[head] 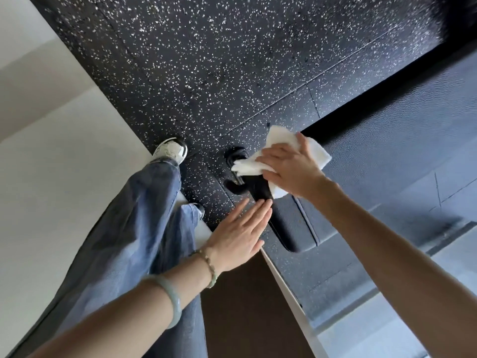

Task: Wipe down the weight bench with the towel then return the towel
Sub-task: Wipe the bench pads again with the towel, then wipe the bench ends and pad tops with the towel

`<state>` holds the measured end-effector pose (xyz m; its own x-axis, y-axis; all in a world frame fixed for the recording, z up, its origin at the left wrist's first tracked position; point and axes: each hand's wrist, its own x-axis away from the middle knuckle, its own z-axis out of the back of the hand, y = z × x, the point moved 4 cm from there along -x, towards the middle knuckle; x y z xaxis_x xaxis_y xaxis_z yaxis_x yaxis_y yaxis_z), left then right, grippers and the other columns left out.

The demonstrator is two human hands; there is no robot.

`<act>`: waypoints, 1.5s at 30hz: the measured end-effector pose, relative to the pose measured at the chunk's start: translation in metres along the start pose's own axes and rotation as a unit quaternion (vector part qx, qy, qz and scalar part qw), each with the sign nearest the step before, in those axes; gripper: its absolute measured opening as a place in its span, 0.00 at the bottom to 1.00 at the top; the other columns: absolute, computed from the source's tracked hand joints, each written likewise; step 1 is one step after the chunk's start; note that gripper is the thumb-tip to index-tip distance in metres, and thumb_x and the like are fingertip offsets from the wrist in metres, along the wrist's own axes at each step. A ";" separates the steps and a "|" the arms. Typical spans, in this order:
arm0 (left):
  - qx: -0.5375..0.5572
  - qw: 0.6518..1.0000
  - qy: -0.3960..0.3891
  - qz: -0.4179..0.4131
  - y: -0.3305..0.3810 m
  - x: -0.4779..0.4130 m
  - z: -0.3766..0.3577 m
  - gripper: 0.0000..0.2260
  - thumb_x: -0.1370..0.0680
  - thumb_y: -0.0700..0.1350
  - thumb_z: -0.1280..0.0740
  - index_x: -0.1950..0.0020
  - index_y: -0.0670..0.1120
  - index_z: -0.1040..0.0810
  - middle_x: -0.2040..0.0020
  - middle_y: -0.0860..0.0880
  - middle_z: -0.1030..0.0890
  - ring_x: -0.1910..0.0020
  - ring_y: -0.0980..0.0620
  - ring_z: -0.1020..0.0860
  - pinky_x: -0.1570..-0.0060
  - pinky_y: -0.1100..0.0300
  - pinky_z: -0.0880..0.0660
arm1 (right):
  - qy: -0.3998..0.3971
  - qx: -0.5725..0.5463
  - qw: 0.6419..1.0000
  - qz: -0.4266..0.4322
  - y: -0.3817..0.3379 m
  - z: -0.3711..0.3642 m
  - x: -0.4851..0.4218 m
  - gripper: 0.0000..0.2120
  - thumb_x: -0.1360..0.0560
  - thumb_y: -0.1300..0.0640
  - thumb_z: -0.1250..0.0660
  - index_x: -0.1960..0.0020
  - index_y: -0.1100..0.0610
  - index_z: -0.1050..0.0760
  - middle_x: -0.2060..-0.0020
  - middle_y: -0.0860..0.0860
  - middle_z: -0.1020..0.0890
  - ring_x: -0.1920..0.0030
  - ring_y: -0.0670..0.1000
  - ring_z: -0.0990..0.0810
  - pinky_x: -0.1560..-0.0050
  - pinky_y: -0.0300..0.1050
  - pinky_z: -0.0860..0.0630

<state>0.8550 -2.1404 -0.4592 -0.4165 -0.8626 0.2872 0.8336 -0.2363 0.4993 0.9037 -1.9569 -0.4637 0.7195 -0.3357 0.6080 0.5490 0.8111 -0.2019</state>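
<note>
The table's (402, 151) black pad ran out of frame at the right, and its frame under the near end was hard to make out. The right hand (289, 166) hid the middle of the white towel (281, 143), its grip pressed flat on the cloth at the pad's near end. The left hand (237, 236) hovered open, fingers straight and together, tips near the pad's edge, above the speckled floor (206, 60).
</note>
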 end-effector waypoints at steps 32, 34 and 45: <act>-0.096 0.991 -0.080 0.051 -0.030 0.038 0.034 0.28 0.19 0.55 0.50 0.24 0.40 0.43 0.23 0.43 0.44 0.24 0.47 0.45 0.25 0.48 0.53 | 0.156 -0.032 0.977 -0.139 -0.044 0.010 0.028 0.13 0.35 0.58 0.27 0.50 0.53 0.19 0.57 0.51 0.17 0.53 0.57 0.23 0.52 0.56 0.31; -0.111 0.988 -0.093 0.062 -0.042 0.054 0.062 0.28 0.19 0.54 0.49 0.23 0.40 0.44 0.23 0.43 0.45 0.24 0.47 0.45 0.25 0.48 0.55 | 0.186 -0.087 0.965 -0.163 -0.048 0.027 0.048 0.14 0.31 0.57 0.31 0.46 0.54 0.20 0.53 0.53 0.17 0.51 0.58 0.23 0.51 0.57 0.31; -0.133 0.986 -0.028 0.098 0.024 0.089 0.274 0.27 0.17 0.54 0.54 0.22 0.43 0.56 0.21 0.45 0.55 0.23 0.50 0.56 0.26 0.52 0.62 | 0.311 -0.293 0.814 -0.393 -0.125 0.176 0.212 0.16 0.23 0.53 0.38 0.35 0.50 0.27 0.42 0.52 0.22 0.43 0.60 0.29 0.45 0.56 0.32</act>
<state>0.7391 -2.1001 -0.1976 -0.2504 -0.8789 0.4060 0.9628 -0.1818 0.2001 0.9127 -2.0455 -0.1740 0.0249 -0.9663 0.2564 0.9215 -0.0773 -0.3805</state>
